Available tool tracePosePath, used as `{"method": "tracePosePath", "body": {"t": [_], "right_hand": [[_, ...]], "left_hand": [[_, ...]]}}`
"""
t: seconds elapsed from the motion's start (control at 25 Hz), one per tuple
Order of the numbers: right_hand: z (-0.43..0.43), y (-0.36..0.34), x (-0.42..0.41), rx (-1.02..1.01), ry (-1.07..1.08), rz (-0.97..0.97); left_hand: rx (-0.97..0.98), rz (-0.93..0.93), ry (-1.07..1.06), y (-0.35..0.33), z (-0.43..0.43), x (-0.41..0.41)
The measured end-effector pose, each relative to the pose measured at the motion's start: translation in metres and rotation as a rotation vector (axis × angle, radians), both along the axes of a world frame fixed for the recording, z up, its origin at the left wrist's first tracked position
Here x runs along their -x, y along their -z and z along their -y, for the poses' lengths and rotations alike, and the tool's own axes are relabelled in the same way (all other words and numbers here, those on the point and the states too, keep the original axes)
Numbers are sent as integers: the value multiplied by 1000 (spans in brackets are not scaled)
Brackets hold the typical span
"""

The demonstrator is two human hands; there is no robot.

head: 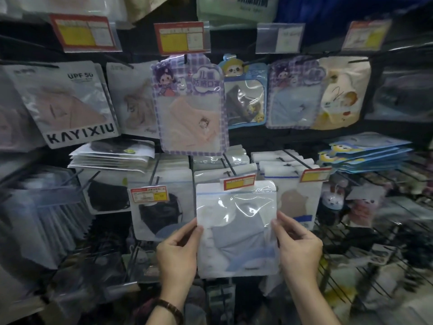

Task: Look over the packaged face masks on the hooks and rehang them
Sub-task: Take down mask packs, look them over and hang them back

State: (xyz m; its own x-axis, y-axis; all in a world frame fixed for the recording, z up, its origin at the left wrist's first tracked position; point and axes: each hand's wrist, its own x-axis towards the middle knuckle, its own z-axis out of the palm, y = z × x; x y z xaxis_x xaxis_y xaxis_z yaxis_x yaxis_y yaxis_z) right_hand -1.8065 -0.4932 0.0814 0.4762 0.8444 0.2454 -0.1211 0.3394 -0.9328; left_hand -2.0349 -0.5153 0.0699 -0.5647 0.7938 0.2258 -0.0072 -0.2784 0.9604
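A clear-fronted pack with a grey-blue face mask (236,228) is held upright in front of the lower hooks. My left hand (177,252) pinches its left edge and my right hand (297,245) pinches its right edge. The top of the pack sits just under a red and yellow price tag (239,181) at the tip of a black hook (228,166); whether the pack hangs on that hook I cannot tell. More white mask packs (276,165) hang on the hooks behind it.
The upper row holds a purple checked children's mask pack (189,106), a KAYIXIU pack (68,102) and cartoon packs (295,92). Black mask packs (157,212) hang at lower left. Blue packs (365,153) lie stacked over wire racks (365,231) on the right.
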Motion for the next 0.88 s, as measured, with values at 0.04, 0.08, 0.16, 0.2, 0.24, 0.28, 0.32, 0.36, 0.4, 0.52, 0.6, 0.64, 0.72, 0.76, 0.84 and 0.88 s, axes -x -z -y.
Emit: {"method": "tracePosePath", "body": {"t": [0.04, 0.08, 0.16, 0.2, 0.24, 0.28, 0.32, 0.36, 0.4, 0.52, 0.6, 0.64, 0.72, 0.76, 0.84, 0.88], "right_hand": [[-4, -1, -2, -7, 5, 10], [-9, -1, -3, -13, 12, 26], [-18, -2, -4, -15, 13, 64], [-20, -3, -3, -17, 9, 74], [-21, -3, -2, -19, 8, 79], [-20, -3, -1, -23, 11, 81], [-19, -3, -1, -30, 13, 76], [-17, -3, -1, -42, 10, 65], [-15, -3, -1, -57, 7, 53], [-15, -7, -2, -73, 15, 42], [-19, -9, -1, -43, 15, 59], [-21, -9, 0, -23, 3, 69], [-25, -11, 2, 19, -13, 83], [-26, -12, 1, 38, -11, 93], [-26, -13, 0, 75, -7, 127], [-24, -14, 1, 81, -3, 149]], "left_hand": [[4, 4, 3, -1, -4, 0], [7, 7, 6, -3, -8, -1], [12, 16, 25, -8, -15, -2], [12, 20, 32, -9, -16, -3], [12, 17, 27, -10, -16, -3], [12, 12, 20, -9, -15, -4], [15, 14, 14, -8, -14, -4], [15, 26, 11, -6, -12, -4], [10, 42, 8, -4, -11, -4], [-1, 55, 26, -7, -12, -3], [6, 23, 36, -11, -14, -4], [9, 11, 28, -12, -14, -5], [13, -2, 12, -11, -15, -4], [17, -4, 11, -10, -17, -3], [35, -2, 25, -10, -16, -2], [41, -4, 34, -10, -15, -3]]}}
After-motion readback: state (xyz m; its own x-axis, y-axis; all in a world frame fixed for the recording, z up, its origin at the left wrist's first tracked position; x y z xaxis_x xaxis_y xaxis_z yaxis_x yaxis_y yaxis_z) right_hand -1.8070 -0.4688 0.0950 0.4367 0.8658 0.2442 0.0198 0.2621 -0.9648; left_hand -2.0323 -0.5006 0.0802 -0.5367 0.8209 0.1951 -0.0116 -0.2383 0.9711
